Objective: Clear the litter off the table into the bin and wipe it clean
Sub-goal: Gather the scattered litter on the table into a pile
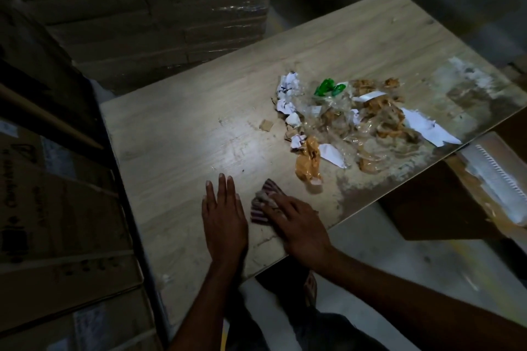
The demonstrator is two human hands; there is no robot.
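view: head camera, looking down on a dim storeroom
table: light wood-grain tabletop [182,134], set at a slant in the picture, with its near edge running up to the right
left hand: left hand [224,219] lies palm down on the table close to the near edge, fingers straight and side by side, holding nothing
right hand: right hand [296,225] is just beside the left one, fingers a little spread and laid flat over the cloth, pressing it to the wood
cloth: small striped dark red and white cloth [261,205], bunched, half covered by the right fingers, between the two hands
litter: loose heap toward the right half of the table, well apart from the hands
- crumpled white paper scraps [288,85] on the heap's left side
- green plastic piece [328,88] at its far side
- crinkled clear plastic film [333,114] in the middle
- orange-brown wrapper [308,159] nearest the cloth
- flat white paper sheet [430,128] reaching the near edge
- small tan cardboard scrap [266,125] alone, left of the heap
surface: pale dusty smears by the right corner and under the heap
box: open brown cardboard box [456,199] stands on the floor below the near edge
background: shrink-wrapped cartons [159,8] stacked past the far edge
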